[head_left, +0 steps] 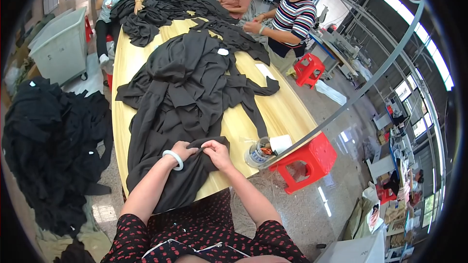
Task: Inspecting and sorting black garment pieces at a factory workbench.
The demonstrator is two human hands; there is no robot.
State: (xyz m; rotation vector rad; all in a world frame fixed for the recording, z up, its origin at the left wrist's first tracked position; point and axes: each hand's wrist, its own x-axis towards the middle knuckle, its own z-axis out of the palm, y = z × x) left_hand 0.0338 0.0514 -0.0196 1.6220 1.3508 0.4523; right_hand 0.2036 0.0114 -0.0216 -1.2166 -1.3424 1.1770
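Black cloth (168, 192) lies beneath and between the two hands on the near end of a wooden table (287, 112), reaching the table's edge at 7 o'clock. Directions are taken from the hands. Left hand (183, 150), wearing a white bangle (174, 160) at the wrist, is nearly closed, its curled fingers holding a fold of the cloth. Right hand (217, 155), just beside it at 3 o'clock, pinches the fold's upper edge between thumb and bent fingers. At 12 o'clock a rumpled black pile (183, 63) spreads up the table; where it parts from the cloth, I cannot tell. Near the right hand, at 3 o'clock, stands a clear jar (257, 154), with a red stool (312, 158) beyond. On the floor at 9 o'clock sits a dark heap (51, 151). Co-workers are at 11, 12 and 1 o'clock.
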